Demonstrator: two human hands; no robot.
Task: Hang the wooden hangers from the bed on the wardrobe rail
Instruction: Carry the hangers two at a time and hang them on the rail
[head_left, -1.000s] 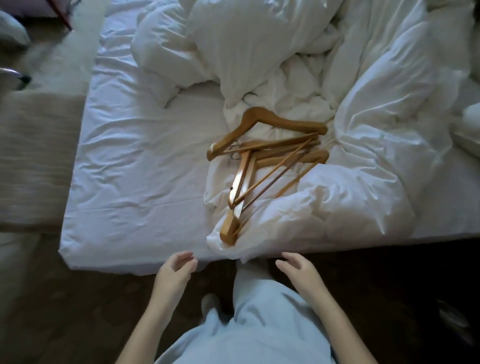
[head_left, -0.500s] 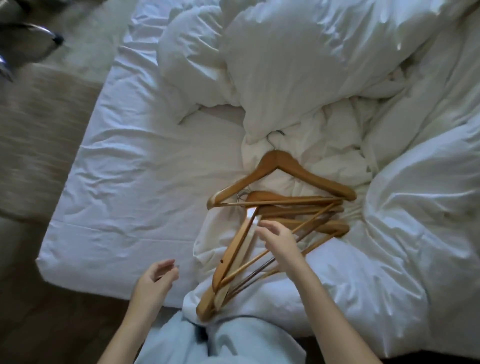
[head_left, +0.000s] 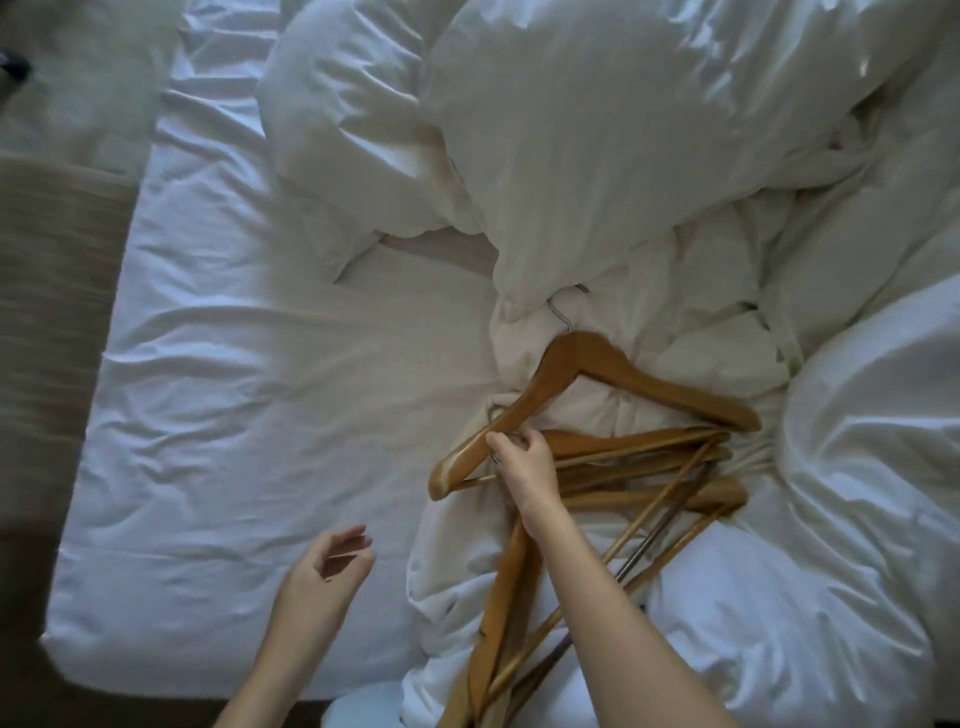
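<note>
Head view, looking down at a messy bed (head_left: 249, 395) with a white sheet and a big rumpled duvet (head_left: 597, 156) bunched over the far and right side. Pile of wooden hangers (head_left: 639, 467) lying on the duvet folds, right of centre, all tangled and crossed over each other. Top hanger (head_left: 613, 371) sitting furthest up the bed, wire hook (head_left: 561, 314) poking up toward the bunched duvet. A couple more hangers running down toward the near edge of the bed, partly hidden under the right forearm.

Right hand (head_left: 524, 467) reached out over the pile, fingers curled in and pinched around something at the left arm of that top hanger, just where a thin metal hook peeks out between the fingers. Looks like a grip on a hook or the hanger arm, but hard to tell exactly which from here. Touching the pile for sure though.

Left hand (head_left: 327, 571) down near the front edge of the sheet, left of the hangers, palm turned inward and fingers loosely half curled, holding nothing. Not touching the hangers, hovering just above the flat sheet.

Bit of pale blue clothing (head_left: 363, 706) at the bottom edge. Brownish carpet (head_left: 52, 291) along the left side of the bed. No wardrobe in shot, hangers all on the bed.
</note>
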